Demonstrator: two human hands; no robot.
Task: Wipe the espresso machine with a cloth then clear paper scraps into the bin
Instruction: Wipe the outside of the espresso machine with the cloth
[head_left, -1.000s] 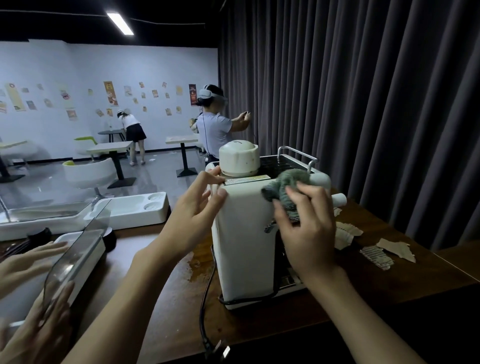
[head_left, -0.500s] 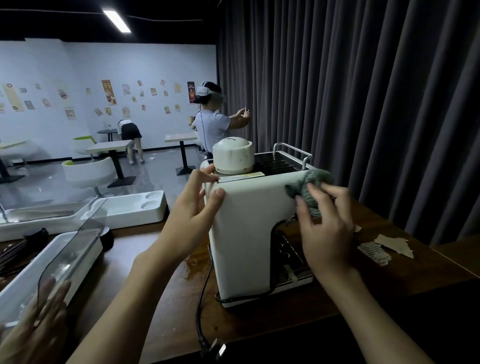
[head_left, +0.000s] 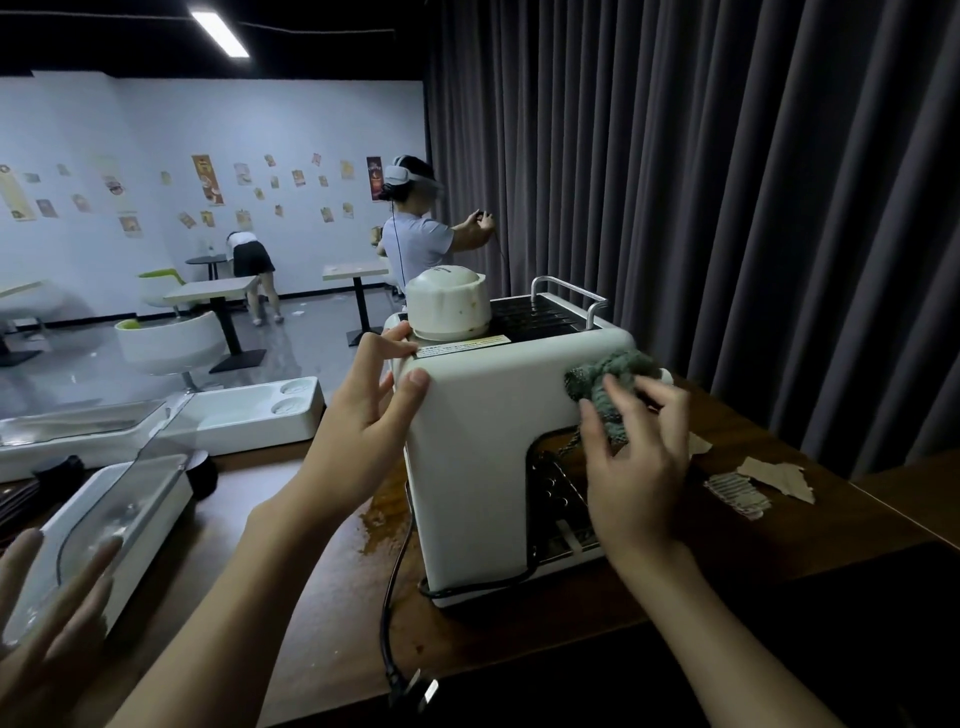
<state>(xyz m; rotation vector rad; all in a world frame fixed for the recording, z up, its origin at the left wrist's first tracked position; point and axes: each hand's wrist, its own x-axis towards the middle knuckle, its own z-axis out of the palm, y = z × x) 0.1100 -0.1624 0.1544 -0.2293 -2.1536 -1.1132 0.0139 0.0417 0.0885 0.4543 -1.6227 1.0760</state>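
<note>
Brown wooden table (head_left: 332, 597): my left hand (head_left: 363, 415) rests flat on white boxy espresso machine (head_left: 478, 447); right hand (head_left: 634, 467) pinches green knitted cloth (head_left: 608, 379); I can't read the long white sticker (head_left: 462, 345).

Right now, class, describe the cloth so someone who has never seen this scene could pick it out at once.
Find the white espresso machine on the brown table. At its upper right corner, the right hand holds a bunched cloth against the casing. It is grey-green and knobbly, unlike the flat tan paper scraps lying beside the machine.

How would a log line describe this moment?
wiping | left hand steadies espresso machine | right hand holds cloth against it | paper scraps on table
</note>
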